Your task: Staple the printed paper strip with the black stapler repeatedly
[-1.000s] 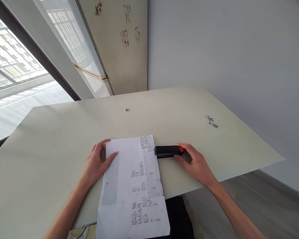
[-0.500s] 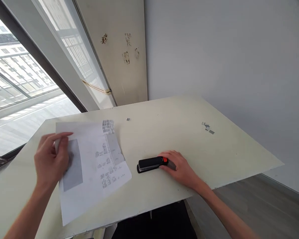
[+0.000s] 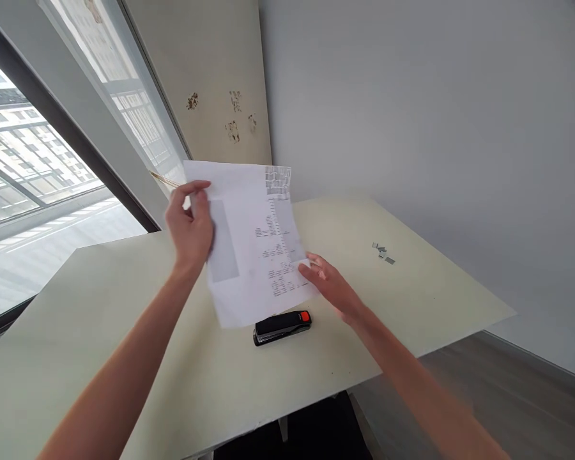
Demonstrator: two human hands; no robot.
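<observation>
A printed sheet of paper [image 3: 244, 249] is held up above the table, text and a grid-like pattern on its right side, a grey block on its left. My left hand [image 3: 190, 223] pinches the paper's left edge between thumb and fingers. At its lower right edge, my right hand [image 3: 326, 279] has the thumb in front and the fingers behind, closed on the sheet. Below the paper lies a black stapler [image 3: 283, 327] with a red patch on its right end; neither hand touches it.
Several staple strips [image 3: 382, 252] lie on the right part of the pale table [image 3: 412, 300]. A window [image 3: 38, 140] is at the left, a stained panel [image 3: 211, 76] and a grey wall [image 3: 412, 102] behind. Something black [image 3: 321, 428] shows below the front edge.
My right hand has let go of the stapler and taken the paper's right edge. My left hand has lifted the paper and carried it up and right, over the stapler.
</observation>
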